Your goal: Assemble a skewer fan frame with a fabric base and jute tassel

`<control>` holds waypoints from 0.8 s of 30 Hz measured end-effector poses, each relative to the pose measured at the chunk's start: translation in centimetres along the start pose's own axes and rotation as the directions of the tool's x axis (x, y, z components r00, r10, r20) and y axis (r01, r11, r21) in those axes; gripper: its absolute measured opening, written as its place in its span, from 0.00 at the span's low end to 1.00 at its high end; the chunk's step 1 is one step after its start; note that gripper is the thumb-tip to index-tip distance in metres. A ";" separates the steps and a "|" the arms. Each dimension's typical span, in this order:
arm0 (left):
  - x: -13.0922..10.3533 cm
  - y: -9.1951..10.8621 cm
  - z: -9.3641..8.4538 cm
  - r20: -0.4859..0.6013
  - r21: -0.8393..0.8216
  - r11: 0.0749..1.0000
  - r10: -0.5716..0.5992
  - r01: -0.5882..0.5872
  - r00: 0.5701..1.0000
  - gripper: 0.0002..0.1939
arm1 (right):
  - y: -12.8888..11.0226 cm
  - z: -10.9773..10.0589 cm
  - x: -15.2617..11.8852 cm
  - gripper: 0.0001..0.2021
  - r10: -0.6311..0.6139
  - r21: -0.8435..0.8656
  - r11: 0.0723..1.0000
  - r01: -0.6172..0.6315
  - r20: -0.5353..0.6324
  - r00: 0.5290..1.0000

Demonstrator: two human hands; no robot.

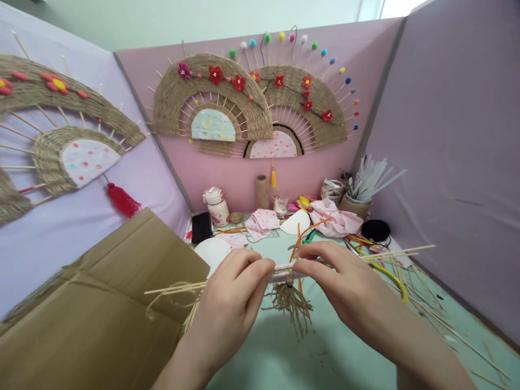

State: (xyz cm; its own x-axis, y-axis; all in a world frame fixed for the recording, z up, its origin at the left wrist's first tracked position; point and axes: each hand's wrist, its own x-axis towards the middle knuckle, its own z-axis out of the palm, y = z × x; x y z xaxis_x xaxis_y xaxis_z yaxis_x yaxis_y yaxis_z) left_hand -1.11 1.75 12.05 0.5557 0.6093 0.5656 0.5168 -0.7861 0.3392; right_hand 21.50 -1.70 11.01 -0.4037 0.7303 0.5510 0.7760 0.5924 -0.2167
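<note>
A half-made fan, seen nearly edge-on, spans both hands, its thin wooden sticks [175,288] poking out to the left and right. My left hand [233,300] pinches the near edge of its pink fabric-covered part [281,273]. On the other side of the middle, my right hand [345,287] is closed on the same edge. Between the hands hangs a brown twine tassel [289,303], tied on with a dark knot. Orange strips [298,244] rise just behind. The fingertips' undersides are hidden.
Cardboard [105,303] leans at the left. Behind the hands lie green-handled pliers [310,236], pink cloth [335,218], a white semicircle [296,222], a phone [201,227] and a bottle [216,207]. Loose sticks [442,319] lie at the right. Finished fans [211,67] hang on the partitions.
</note>
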 end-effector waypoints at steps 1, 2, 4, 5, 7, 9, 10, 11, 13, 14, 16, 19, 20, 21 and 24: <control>0.0 0.0 0.0 0.010 0.017 1.000 0.013 -0.013 1.000 0.10 | 0.0 0.0 0.0 0.20 -0.001 0.001 1.000 0.001 0.000 1.000; -0.1 -0.1 0.0 0.022 0.043 0.999 0.026 -0.027 0.999 0.11 | 0.1 -0.1 0.0 0.20 -0.004 0.002 1.000 0.004 0.004 1.000; -0.2 -0.2 -0.1 0.037 0.115 0.992 0.044 -0.048 0.998 0.13 | 0.1 -0.2 0.0 0.20 -0.003 0.004 1.000 0.003 0.016 1.000; -0.2 -0.3 -0.1 0.040 0.152 0.987 0.046 -0.052 0.998 0.14 | 0.2 -0.2 0.0 0.20 0.000 0.007 1.000 0.000 0.023 1.000; -0.2 -0.4 0.0 0.043 0.203 0.977 0.050 -0.058 0.998 0.12 | 0.3 -0.2 0.0 0.19 0.009 0.018 1.000 -0.010 0.035 0.999; -0.2 -0.5 0.1 0.048 0.226 0.972 0.055 -0.064 0.997 0.09 | 0.4 -0.1 0.0 0.19 0.015 0.037 0.999 -0.015 0.023 1.000; -0.2 -0.5 0.2 0.047 0.232 0.970 0.060 -0.070 0.997 0.08 | 0.5 -0.1 0.0 0.19 0.013 0.049 0.999 -0.013 0.006 1.000; -0.2 -0.4 0.3 0.040 0.240 0.968 0.068 -0.076 0.997 0.07 | 0.5 -0.1 0.0 0.19 0.011 0.058 0.998 -0.010 -0.017 1.000; -0.2 -0.4 0.5 0.024 0.253 0.964 0.083 -0.087 0.996 0.07 | 0.5 -0.1 0.0 0.19 -0.003 0.072 0.997 0.008 -0.070 0.998; -0.2 -0.3 0.6 0.014 0.256 0.963 0.088 -0.089 0.996 0.07 | 0.5 -0.1 0.0 0.19 -0.017 0.076 0.997 0.025 -0.095 0.995; -0.2 -0.2 0.7 0.006 0.249 0.965 0.083 -0.082 0.996 0.07 | 0.3 -0.2 0.1 0.18 -0.055 0.082 0.994 0.066 -0.139 0.989; -0.3 -0.1 0.7 0.011 0.227 0.972 0.067 -0.068 0.998 0.06 | -0.1 -0.3 0.4 0.16 -0.084 0.080 0.992 0.098 -0.156 0.984; -0.3 -0.1 0.8 0.016 0.220 0.973 0.065 -0.067 0.998 0.06 | -0.3 -0.3 0.5 0.15 -0.084 0.074 0.993 0.096 -0.150 0.985; -0.3 -0.2 0.8 0.020 0.215 0.974 0.063 -0.066 0.998 0.05 | -0.4 -0.2 0.5 0.15 -0.081 0.066 0.994 0.091 -0.146 0.986; -0.4 -0.2 0.9 0.023 0.208 0.976 0.057 -0.060 0.998 0.06 | -0.5 -0.1 0.6 0.14 -0.071 0.040 0.996 0.079 -0.156 0.985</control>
State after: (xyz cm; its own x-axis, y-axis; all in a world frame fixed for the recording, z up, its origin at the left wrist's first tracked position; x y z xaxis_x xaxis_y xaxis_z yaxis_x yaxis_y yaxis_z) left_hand -0.89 1.73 11.10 0.5989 0.5660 0.5665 0.6064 -0.7826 0.1409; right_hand 20.97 -1.60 11.53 -0.3777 0.6244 0.6837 0.7217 0.6611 -0.2050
